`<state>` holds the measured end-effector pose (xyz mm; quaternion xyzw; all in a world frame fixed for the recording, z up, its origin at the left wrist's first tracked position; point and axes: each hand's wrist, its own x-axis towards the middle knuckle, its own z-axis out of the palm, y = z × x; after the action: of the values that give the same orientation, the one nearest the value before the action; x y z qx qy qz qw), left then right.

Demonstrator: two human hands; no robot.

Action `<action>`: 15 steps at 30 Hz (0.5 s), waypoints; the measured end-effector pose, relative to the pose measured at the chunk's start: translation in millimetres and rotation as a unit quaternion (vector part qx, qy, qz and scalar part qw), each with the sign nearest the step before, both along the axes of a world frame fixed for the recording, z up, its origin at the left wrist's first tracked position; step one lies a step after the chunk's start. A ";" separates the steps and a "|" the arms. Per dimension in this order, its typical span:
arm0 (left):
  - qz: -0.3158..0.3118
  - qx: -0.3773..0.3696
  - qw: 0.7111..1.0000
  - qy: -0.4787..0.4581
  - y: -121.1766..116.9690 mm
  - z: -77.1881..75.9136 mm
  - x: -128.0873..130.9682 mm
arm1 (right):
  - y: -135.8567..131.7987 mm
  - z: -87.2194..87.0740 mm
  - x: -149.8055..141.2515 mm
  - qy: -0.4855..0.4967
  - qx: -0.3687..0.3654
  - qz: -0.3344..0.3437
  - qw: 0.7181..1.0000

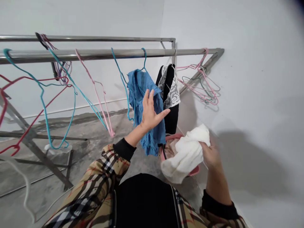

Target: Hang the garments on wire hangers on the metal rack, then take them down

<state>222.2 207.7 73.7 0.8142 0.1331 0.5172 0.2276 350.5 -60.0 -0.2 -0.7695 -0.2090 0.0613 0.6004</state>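
My left hand (150, 111) is raised with fingers spread, in front of a blue garment (142, 104) that hangs on a teal hanger from the steel rail (99, 53); whether it touches the cloth I cannot tell. My right hand (210, 155) is closed on a white cloth (185, 155), held just above a pink basket (194, 171) on the floor. Right of the blue garment hangs a black garment with white lace (169, 91).
Two steel rails of a drying rack run across the view, carrying several empty wire hangers: teal (42, 95), red (35, 117) and pink (99, 98) on the left, pink ones (204, 85) at the right end. A white wall stands close on the right. The floor is bare concrete.
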 end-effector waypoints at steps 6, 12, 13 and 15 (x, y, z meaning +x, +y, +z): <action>0.054 -0.110 0.992 -0.038 40.2 1.2 39.0 | 7.2 13.4 49.6 -0.096 -0.003 -0.054 0.994; 0.017 -0.292 0.956 0.006 60.4 10.2 41.6 | 38.7 -0.2 75.4 -0.153 -0.159 -0.030 0.975; 0.018 -0.302 0.953 0.015 59.4 12.3 39.3 | 46.8 3.9 67.3 -0.174 -0.151 -0.010 0.973; -0.013 -0.326 0.945 0.022 54.8 16.8 34.2 | 65.9 19.4 43.2 -0.220 -0.073 0.056 0.971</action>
<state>256.4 262.5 90.5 0.7085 0.2891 0.4241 0.4844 393.7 5.9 19.1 -0.7930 -0.3734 -0.0614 0.4775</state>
